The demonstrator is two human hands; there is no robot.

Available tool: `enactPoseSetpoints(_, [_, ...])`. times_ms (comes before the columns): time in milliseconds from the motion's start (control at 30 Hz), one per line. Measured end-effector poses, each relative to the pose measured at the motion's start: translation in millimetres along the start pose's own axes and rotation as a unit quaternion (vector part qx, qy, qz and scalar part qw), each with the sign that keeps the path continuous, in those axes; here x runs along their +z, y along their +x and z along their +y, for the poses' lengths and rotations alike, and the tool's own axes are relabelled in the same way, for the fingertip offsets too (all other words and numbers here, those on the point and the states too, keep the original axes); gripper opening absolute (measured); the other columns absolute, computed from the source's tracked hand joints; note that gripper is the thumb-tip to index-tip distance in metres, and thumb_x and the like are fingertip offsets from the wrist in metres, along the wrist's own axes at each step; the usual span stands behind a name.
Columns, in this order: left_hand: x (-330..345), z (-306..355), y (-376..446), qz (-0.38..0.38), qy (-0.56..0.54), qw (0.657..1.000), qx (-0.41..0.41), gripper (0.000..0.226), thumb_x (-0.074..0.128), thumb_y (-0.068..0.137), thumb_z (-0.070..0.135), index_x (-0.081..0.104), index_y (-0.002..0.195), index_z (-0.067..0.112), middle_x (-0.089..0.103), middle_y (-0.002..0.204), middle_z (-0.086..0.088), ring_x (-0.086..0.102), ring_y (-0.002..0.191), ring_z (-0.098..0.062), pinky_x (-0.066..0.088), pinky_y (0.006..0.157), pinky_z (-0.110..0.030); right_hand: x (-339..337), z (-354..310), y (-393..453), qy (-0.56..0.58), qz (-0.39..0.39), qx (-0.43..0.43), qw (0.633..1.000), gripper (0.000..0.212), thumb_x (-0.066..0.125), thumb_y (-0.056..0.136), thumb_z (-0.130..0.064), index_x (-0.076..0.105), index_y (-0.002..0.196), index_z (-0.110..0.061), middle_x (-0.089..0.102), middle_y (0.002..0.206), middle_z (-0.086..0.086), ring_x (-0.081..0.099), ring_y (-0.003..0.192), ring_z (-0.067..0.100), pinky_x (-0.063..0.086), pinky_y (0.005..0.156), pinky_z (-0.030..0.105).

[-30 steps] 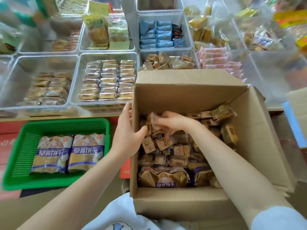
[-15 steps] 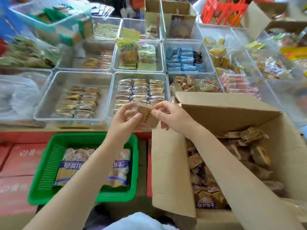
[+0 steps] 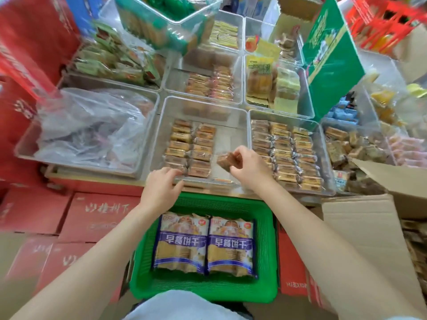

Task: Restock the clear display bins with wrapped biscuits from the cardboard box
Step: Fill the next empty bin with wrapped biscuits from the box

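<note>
My right hand (image 3: 250,168) pinches a wrapped biscuit (image 3: 226,160) over the clear bin (image 3: 231,116), beside its two rows. My left hand (image 3: 161,188) curls on the bin's near rim. At 6 o'clock, a green basket (image 3: 265,250) holds two packs (image 3: 205,244) with Chinese lettering; the cardboard box (image 3: 360,227) sits at 4 o'clock.

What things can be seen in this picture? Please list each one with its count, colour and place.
clear bin: one, transparent, centre, two columns of wrapped biscuits on its left side
clear bin to the right: one, transparent, three columns of biscuits
plastic bags: several, clear, in the left bin
green basket: one, near, below the bins
large packs: two, blue and white, in the basket
cardboard box: one, brown, right
red cartons: several, left
wrapped biscuit: one, brown, above the centre bin
left hand: at the bin's front edge, touching the biscuits
right hand: pinches the wrapped biscuit
</note>
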State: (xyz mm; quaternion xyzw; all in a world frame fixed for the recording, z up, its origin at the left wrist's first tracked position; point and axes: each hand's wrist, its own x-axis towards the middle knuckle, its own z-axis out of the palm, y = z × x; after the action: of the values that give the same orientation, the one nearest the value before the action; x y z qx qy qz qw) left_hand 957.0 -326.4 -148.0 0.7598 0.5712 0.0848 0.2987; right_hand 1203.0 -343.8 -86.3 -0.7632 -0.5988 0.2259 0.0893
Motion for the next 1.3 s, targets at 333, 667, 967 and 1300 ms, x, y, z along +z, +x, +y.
enactPoseSetpoints(333, [16,-51,31,-0.035,0.134,0.983,0.12,0.045,0.026,0.104,0.05,0.063,0.111,0.026,0.063,0.105,0.005,0.054,0.103,-0.021,0.025,0.109,-0.04,71,-2,69,-0.302,-0.122,0.01,0.945,0.026,0.057,0.092,0.004,0.057,0.112,-0.011,0.055,0.108,0.014,0.054,0.103,0.034,0.046,0.087,0.038])
enactPoseSetpoints(667, [28,-58,30,0.035,0.144,0.977,0.153,0.037,0.031,0.105,0.042,0.062,0.095,0.022,0.06,0.091,0.003,0.053,0.088,-0.024,0.03,0.099,-0.04,95,8,88,-0.168,-0.181,0.106,0.963,0.016,0.057,0.101,-0.021,0.069,0.103,-0.01,0.066,0.102,0.009,0.06,0.088,0.024,0.047,0.074,0.032])
enactPoseSetpoints(967, [23,-51,28,-0.014,0.141,0.984,0.105,0.037,0.031,0.107,0.041,0.061,0.114,0.021,0.061,0.109,0.0,0.052,0.109,-0.026,0.021,0.114,-0.041,62,-4,50,-0.039,-0.14,0.12,0.982,0.036,0.047,0.103,-0.023,0.061,0.135,-0.013,0.063,0.132,0.009,0.059,0.109,0.022,0.049,0.086,0.031])
enactPoseSetpoints(1300, [28,94,-39,-0.072,-0.031,0.992,0.095,0.025,0.047,0.104,0.028,0.067,0.117,0.022,0.07,0.1,0.005,0.057,0.078,-0.014,0.047,0.067,-0.03,-41,56,-84,0.096,0.07,0.026,0.993,0.022,0.051,0.101,-0.023,0.072,0.105,-0.02,0.064,0.077,-0.013,0.06,0.069,0.008,0.048,0.063,0.03])
